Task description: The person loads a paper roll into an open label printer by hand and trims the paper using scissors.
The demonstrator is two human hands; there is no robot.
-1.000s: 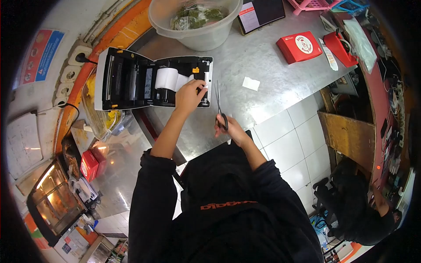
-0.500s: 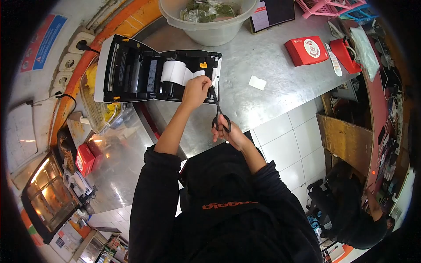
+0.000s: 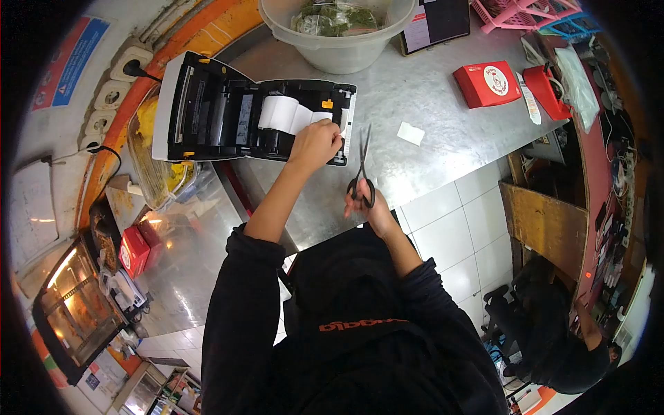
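Observation:
A label printer point(image 3: 235, 117) lies with its lid open on the metal counter, a white paper roll point(image 3: 278, 113) inside it. My left hand point(image 3: 317, 144) is over the printer's front part, fingers closed on the loose end of the paper strip. To its right, my right hand point(image 3: 369, 205) has its fingers in the handles of black-handled scissors point(image 3: 362, 162), whose blades are slightly apart and point away from me beside the printer's edge. A small white paper piece point(image 3: 411, 133) lies on the counter to the right of the scissors.
Beyond the printer stands a large plastic tub point(image 3: 339, 52) with bagged greens. A red box point(image 3: 487, 84), a red holder point(image 3: 546, 92) and pink and blue baskets are at the right. Left are a plastic container point(image 3: 159, 155) and another red box point(image 3: 135, 249). A person point(image 3: 553, 332) is at lower right.
The scissors came up to the paper by my left hand, then moved away to the right, and their blades have parted. The view has shifted slightly.

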